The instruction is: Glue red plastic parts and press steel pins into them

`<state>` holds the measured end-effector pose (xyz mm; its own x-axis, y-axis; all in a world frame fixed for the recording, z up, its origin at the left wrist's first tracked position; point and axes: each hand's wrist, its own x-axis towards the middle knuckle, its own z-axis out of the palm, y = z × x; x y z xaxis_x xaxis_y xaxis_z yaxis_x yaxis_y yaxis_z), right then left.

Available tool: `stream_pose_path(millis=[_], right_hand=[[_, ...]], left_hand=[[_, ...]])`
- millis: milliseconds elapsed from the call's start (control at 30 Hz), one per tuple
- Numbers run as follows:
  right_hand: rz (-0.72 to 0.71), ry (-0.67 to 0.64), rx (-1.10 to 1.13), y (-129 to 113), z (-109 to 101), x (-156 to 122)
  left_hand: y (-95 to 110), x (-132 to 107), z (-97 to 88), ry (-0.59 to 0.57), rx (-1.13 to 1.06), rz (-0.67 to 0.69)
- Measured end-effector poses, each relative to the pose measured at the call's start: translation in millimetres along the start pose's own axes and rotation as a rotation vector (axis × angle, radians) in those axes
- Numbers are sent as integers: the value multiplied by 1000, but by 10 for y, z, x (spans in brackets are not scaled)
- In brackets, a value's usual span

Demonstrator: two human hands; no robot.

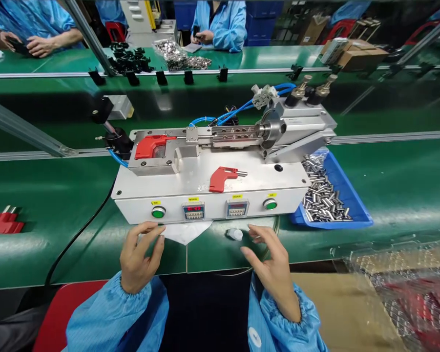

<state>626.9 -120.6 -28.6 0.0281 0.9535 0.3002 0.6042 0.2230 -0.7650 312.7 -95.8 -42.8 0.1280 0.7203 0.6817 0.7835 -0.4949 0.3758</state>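
Both hands hover in front of a white bench press machine (190, 178). My left hand (141, 254) is empty with fingers apart, just below the left green button (158, 211). My right hand (273, 259) is also empty, its thumb and fingers spread, below the right green button (269, 204). One red pistol-shaped plastic part (150, 146) sits in the metal fixture at the machine's left. A second red part (222, 179), with a metal tube sticking out, lies on the machine's top. A small whitish cap-like piece (236, 234) rests on the bench beside my right hand.
At the right, a blue bin (357, 203) holds many short metal tubes (324, 195). Another red part (6, 221) lies far left. A black cable (80, 232) runs off the bench edge. Clear trays (406, 288) with red parts stand lower right. Co-workers sit across the bench.
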Motion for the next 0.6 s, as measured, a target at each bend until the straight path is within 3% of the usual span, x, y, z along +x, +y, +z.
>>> stream_pose_path(millis=[100, 200, 333, 400, 600], right_hand=[[15, -102, -18, 45, 137, -62], [31, -128, -34, 72, 252, -84], [31, -133, -33, 112, 293, -91], [45, -117, -53, 120, 266, -135], [108, -130, -77, 22, 181, -392]], left_hand=[[132, -98, -5, -91, -106, -20], [268, -168, 52, -257, -247, -23], [408, -194, 259, -572, -347, 69], [463, -210, 377, -667, -324, 131], [452, -359, 528, -584, -399, 201]])
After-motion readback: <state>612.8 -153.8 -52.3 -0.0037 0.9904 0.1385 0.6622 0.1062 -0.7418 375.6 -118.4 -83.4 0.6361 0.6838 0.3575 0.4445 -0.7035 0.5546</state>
